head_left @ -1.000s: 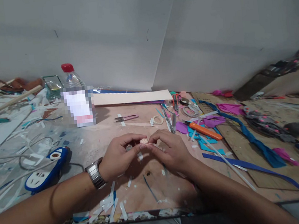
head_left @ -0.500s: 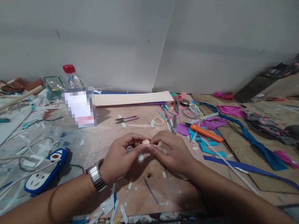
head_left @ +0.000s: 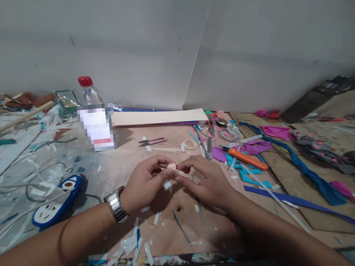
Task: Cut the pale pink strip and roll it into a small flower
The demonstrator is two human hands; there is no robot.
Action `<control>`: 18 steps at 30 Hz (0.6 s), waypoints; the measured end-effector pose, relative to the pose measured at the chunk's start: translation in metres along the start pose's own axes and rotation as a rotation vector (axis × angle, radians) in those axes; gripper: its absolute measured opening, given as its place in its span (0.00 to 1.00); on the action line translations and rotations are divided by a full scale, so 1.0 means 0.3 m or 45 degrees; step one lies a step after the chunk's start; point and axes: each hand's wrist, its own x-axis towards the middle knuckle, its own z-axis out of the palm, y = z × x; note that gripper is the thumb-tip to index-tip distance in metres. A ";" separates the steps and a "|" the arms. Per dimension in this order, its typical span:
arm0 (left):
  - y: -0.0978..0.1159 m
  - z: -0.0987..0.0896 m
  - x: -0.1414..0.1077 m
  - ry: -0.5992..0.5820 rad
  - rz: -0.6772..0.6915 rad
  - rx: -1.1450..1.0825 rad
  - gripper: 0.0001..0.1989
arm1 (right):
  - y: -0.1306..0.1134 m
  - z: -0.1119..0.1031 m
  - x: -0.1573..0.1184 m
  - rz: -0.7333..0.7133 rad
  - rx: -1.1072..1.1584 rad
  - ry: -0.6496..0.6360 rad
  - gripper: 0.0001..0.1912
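Note:
Over the middle of the cluttered table (head_left: 206, 239), my left hand (head_left: 146, 184) pinches a small pale pink crumpled piece (head_left: 171, 167) between thumb and fingertips. My right hand (head_left: 204, 182) is beside it, its thumb and fingers around a thin pale strip (head_left: 183, 173) that runs from the crumpled piece. Both hands are slightly above the tabletop, fingertips nearly meeting. Small thread snips (head_left: 153, 142) lie beyond my hands, and a roll of tape (head_left: 190, 144) is to the right of them.
A blue and white power strip (head_left: 58, 201) with cables is at left. Behind it stand a blurred lit screen (head_left: 98, 128) and a red-capped bottle (head_left: 90, 93). An orange cutter (head_left: 247, 158), paper scraps and a long blue strip (head_left: 300, 200) lie at right.
My right thumb and fingers have opened a little and shifted slightly right from the crumpled piece, showing more of the pale strip. The whole view has shifted slightly.

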 end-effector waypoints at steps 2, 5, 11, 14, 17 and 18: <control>-0.005 -0.001 0.001 0.007 -0.004 -0.022 0.13 | -0.001 -0.001 0.002 -0.006 -0.007 0.016 0.06; -0.003 0.000 0.000 0.003 0.039 0.002 0.11 | -0.001 -0.002 0.002 -0.044 -0.002 0.049 0.03; 0.020 0.002 -0.006 -0.048 0.115 0.084 0.09 | -0.001 -0.002 -0.001 -0.089 -0.013 0.051 0.03; 0.027 0.002 -0.008 -0.078 0.175 0.163 0.08 | -0.004 -0.002 0.000 -0.088 0.002 0.043 0.04; 0.031 0.001 -0.011 -0.092 0.216 0.264 0.09 | -0.007 0.000 0.000 -0.076 0.025 0.037 0.04; 0.031 0.001 -0.012 -0.090 0.235 0.294 0.10 | -0.007 0.001 -0.001 -0.073 0.034 0.037 0.04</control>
